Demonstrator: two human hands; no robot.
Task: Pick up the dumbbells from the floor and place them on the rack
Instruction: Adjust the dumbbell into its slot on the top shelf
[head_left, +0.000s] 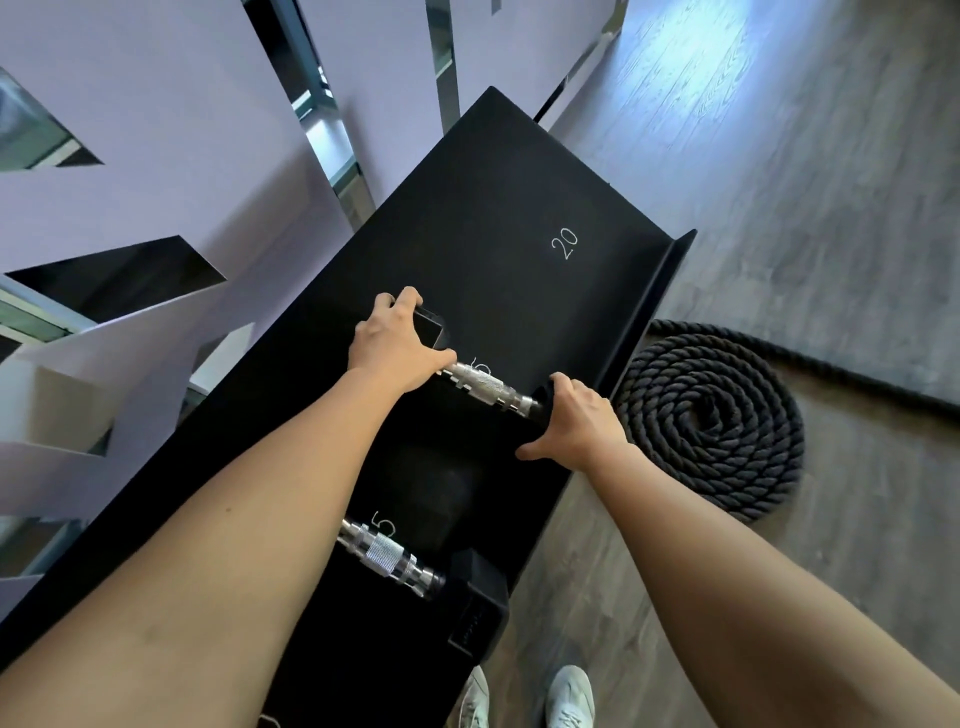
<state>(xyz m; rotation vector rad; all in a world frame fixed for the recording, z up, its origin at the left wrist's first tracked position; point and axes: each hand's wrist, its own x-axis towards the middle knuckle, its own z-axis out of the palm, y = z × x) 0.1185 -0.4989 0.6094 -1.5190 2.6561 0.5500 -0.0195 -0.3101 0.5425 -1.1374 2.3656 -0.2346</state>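
A black dumbbell with a knurled silver handle (483, 387) lies across the black rack shelf (498, 208), over a white number that is mostly covered. My left hand (395, 348) grips its far head. My right hand (576, 421) grips its near head at the shelf's front lip. A second dumbbell (392, 558) rests on the shelf closer to me, beside a white "5", its far head hidden under my left forearm.
A white "20" (564, 243) marks the shelf space beyond the held dumbbell. A coiled black battle rope (711, 421) lies on the wood floor right of the rack. My white shoes (569, 696) stand at the rack's front. A lilac wall with cut-outs runs behind.
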